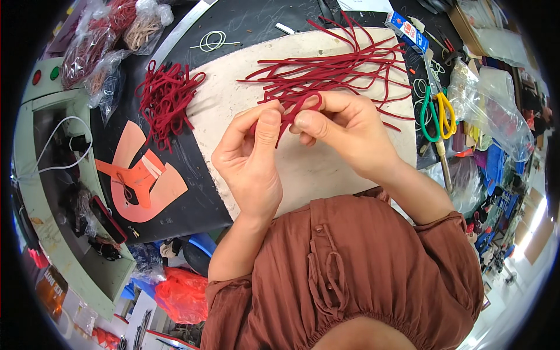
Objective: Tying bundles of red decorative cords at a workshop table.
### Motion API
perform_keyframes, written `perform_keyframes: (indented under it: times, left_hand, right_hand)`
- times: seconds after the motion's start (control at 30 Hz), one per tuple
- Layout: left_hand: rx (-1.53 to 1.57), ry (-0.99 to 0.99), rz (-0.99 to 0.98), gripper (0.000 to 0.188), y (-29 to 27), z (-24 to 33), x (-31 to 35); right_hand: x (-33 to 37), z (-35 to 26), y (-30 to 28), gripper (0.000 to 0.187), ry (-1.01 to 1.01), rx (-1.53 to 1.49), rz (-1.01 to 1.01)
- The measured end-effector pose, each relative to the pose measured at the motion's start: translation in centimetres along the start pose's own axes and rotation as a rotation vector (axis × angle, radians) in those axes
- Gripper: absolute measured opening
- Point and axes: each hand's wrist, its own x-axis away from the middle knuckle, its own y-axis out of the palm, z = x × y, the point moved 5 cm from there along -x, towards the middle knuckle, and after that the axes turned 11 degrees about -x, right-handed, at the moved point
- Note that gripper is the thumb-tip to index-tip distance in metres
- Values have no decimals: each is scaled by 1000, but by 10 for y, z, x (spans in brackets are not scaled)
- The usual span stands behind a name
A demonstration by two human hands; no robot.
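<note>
Between my two hands, over the pale board [309, 175], a dark red cord [297, 109] is bent into a loop with its strands crossing. My left hand [254, 149] pinches one part of it between thumb and forefinger. With thumb and fingers pressed together, my right hand [344, 125] grips the looped part close by. Just beyond my hands, a spread of loose red cords [326, 70] lies across the board. To the left, a tangled heap of knotted red cords [168, 102] rests partly on the black tabletop. My fingers hide some of the held cord.
Green-handled scissors [430, 116] and yellow-handled scissors [446, 116] lie at the right, by a blue and white box [407, 32]. Orange and peach cut pieces [140, 181] are on the left. Plastic bags of cord [102, 41] sit at the far left, above a pale green machine housing [46, 111].
</note>
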Motion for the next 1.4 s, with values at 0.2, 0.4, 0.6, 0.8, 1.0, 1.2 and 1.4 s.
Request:
perform_keyframes:
  times: [0.2, 0.4, 0.6, 0.8, 1.0, 1.2, 1.4]
  left_hand:
    - [63, 27, 85, 16, 2, 0, 1]
    - [91, 15, 72, 17, 4, -1, 0]
    - [287, -135, -21, 15, 6, 1, -2]
    - [118, -409, -239, 22, 9, 1, -7]
    - [-4, -362, -275, 19, 6, 4, -6]
    - [-112, -376, -434, 28, 4, 1, 0]
    - [-106, -394, -476, 31, 4, 1, 1]
  right_hand:
    - [6, 1, 5, 15, -3, 179, 24]
    - [8, -11, 17, 12, -331, 444, -18]
    - [14, -12, 13, 13, -270, 590, -40]
    - [10, 2, -18, 17, 129, 149, -104]
    - [6, -6, -31, 16, 92, 1, 37]
    - [9, -5, -31, 19, 45, 18, 71]
    - [11, 3, -36, 21, 112, -70, 110]
